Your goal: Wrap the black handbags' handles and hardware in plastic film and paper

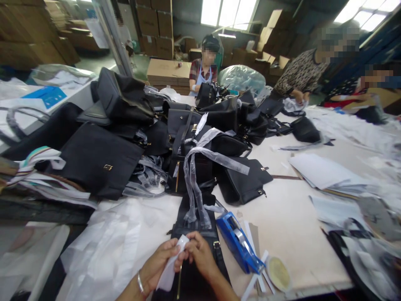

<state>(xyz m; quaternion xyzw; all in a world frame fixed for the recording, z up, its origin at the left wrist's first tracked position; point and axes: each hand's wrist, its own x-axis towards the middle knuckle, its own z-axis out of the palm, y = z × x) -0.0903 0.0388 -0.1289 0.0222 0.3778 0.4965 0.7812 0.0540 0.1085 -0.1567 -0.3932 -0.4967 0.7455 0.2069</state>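
One white strip [168,272] | top between both hands' fingers [193,247] | black bag [192,283] below

Brown cardboard boxes [148,23] stand stacked at the back, left of a bright window [230,13]. Before them lies a pile of flattened cardboard [169,74], and beside a co-worker in a pale blue apron [203,78] bulges a clear plastic sack [242,78]. A metal post [114,37] slants up at left, near a blue sheet [46,96]

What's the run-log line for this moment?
left hand: pinching white strip | right hand: pinching strip's far end | below hands: black bag | right of bag: blue tape dispenser
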